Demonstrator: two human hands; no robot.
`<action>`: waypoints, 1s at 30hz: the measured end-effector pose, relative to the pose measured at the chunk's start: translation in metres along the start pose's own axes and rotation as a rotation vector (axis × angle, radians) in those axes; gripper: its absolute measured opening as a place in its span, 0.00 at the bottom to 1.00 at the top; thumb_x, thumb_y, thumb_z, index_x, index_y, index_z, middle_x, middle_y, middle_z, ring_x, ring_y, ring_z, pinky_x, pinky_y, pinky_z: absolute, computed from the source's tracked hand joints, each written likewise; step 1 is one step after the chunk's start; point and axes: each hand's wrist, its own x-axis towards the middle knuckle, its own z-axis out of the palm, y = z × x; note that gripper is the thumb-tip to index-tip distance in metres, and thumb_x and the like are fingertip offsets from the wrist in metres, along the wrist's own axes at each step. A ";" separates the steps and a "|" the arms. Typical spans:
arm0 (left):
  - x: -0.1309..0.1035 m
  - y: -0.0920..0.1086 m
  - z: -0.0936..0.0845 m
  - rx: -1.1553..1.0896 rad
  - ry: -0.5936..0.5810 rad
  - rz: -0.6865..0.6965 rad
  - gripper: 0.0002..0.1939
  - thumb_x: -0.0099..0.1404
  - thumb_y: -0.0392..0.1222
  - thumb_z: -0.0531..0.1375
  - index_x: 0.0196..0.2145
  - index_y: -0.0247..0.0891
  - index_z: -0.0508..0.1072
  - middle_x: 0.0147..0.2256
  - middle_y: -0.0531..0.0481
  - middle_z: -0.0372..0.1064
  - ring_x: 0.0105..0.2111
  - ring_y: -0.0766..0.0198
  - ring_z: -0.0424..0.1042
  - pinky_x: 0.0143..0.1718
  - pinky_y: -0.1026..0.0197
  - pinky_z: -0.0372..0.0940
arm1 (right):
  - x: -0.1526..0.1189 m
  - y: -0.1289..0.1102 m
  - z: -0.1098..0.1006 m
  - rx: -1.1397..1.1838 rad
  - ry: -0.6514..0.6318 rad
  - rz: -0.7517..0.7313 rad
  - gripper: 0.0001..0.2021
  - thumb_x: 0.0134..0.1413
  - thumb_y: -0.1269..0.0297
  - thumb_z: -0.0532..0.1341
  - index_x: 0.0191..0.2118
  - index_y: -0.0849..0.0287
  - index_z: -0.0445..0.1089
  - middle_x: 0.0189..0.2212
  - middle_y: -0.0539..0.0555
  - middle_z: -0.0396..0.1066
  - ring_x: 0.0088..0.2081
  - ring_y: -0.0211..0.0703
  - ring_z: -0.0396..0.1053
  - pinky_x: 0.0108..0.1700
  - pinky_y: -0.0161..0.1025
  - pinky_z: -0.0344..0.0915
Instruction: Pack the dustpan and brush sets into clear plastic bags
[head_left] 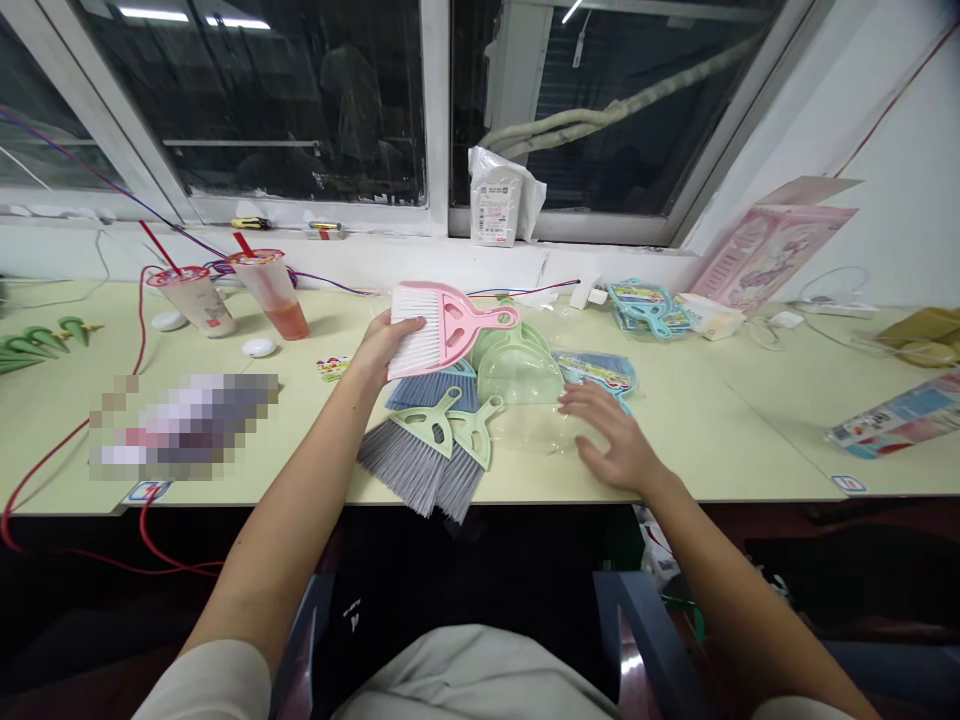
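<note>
Head view: left hand (384,350) pinches the pink brush set (454,325) by its bristles (412,340), likely leaving the three-o'clock handle (508,317) free. Right hand (615,438), half-open, empty, sits at four o'clock from the green dustpan (521,372).

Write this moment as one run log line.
left hand: holds pink brush; right hand: open, near green dustpan; grey-bristled brushes: on table

Even white light brightens my pale tabletop (697,440); at eleven o'clock, strip lights (154,15) glare in the dark window (262,110). Beneath the tabletop, at six, deep shadow swallows detail. My right hand (611,440), at four, looks slightly soft. Coarse pixelation covers a patch (180,430) near nine. Wide-angle distortion stretches the outer edges.
</note>
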 end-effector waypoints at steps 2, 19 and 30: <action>-0.003 -0.001 0.003 -0.001 -0.032 0.004 0.20 0.53 0.29 0.72 0.45 0.32 0.80 0.41 0.37 0.82 0.39 0.48 0.83 0.47 0.47 0.77 | 0.031 0.000 -0.008 0.179 0.196 0.126 0.14 0.59 0.61 0.64 0.51 0.45 0.76 0.55 0.58 0.76 0.62 0.61 0.71 0.69 0.65 0.63; 0.018 -0.012 -0.026 0.262 0.146 0.157 0.11 0.60 0.41 0.72 0.40 0.41 0.77 0.38 0.41 0.79 0.50 0.47 0.78 0.56 0.50 0.69 | 0.135 0.036 0.022 1.005 -0.111 0.734 0.10 0.49 0.68 0.76 0.37 0.63 0.78 0.23 0.52 0.74 0.21 0.34 0.69 0.22 0.30 0.70; 0.065 -0.019 -0.146 1.524 0.269 0.047 0.13 0.49 0.42 0.73 0.30 0.38 0.75 0.49 0.24 0.75 0.59 0.22 0.65 0.61 0.29 0.55 | 0.135 0.055 0.021 1.033 -0.059 0.737 0.05 0.51 0.70 0.73 0.33 0.64 0.78 0.21 0.51 0.70 0.21 0.32 0.66 0.20 0.26 0.67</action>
